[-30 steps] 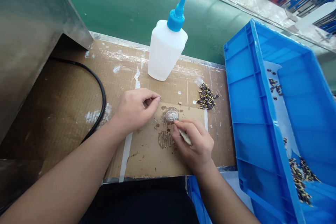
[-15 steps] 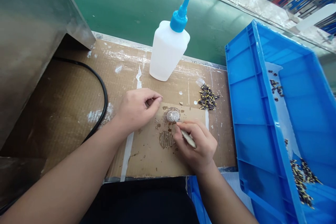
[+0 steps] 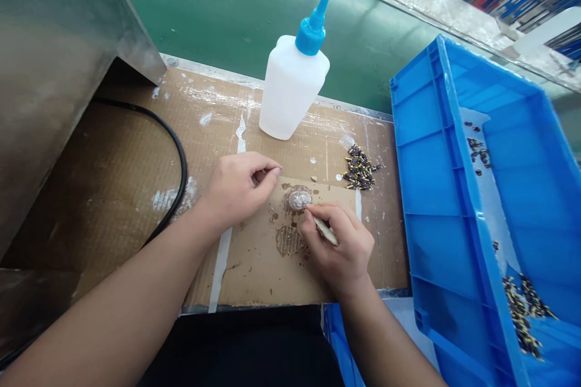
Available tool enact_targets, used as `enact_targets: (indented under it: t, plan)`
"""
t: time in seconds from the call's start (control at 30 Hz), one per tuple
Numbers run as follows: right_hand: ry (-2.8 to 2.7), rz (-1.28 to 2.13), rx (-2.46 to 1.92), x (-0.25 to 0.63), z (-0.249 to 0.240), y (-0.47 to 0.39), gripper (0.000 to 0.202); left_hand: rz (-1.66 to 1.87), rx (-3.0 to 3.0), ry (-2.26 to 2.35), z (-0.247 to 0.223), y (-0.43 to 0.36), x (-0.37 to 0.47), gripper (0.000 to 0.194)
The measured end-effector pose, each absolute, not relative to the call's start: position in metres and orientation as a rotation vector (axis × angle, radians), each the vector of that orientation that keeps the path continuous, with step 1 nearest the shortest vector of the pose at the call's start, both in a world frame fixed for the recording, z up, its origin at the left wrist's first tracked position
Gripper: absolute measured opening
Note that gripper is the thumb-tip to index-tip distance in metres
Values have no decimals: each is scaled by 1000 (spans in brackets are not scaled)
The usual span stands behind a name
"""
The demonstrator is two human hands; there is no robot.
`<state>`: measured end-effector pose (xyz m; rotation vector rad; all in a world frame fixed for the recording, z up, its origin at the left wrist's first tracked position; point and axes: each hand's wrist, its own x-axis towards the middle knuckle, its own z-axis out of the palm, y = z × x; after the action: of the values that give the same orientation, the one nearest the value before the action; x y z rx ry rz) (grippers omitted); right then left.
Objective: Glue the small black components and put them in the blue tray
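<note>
My right hand [image 3: 340, 242] is closed around a pale, slender stick-like tool [image 3: 325, 232], its tip end at the lower right edge of a small glossy clear blob [image 3: 299, 199] on the cardboard. To the left of the blob, my left hand [image 3: 242, 186] has thumb and forefinger pinched together; whatever is between them is too small to make out. A ridged, worn patch [image 3: 288, 240] lies just below the blob. Behind the hands stands a white bottle [image 3: 293, 87] with a blue nozzle cap. A pile of small black and yellow parts [image 3: 359, 168] sits right of the blob.
A blue crate [image 3: 426, 181] at the right holds more small dark and yellow parts [image 3: 521, 314]. A black cable [image 3: 180, 151] curves over the cardboard [image 3: 254, 278] at the left, beside a metal housing [image 3: 59, 72]. A green surface [image 3: 204, 18] lies behind.
My right hand has shifted slightly up with the tool, bringing its fingertips closer to the clear blob. My left hand has stayed nearly still.
</note>
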<state>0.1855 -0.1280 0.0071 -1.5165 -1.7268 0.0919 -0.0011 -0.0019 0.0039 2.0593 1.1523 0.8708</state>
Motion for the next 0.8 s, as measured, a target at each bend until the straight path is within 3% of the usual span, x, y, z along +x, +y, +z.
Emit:
enact_targets:
  t: [0.13,0.47,0.8]
  plan:
    - [-1564,224,-1531,192,8,-128,5,874,2056,1154,4,-2,-1,18]
    - [-1489,987,-1479,250,55,-86,12,861,2065,1159,4,-1,-1,18]
    - [-1242,1402,-1102,255,-5,-50,21,821,2091,1199,7,-1,0,21]
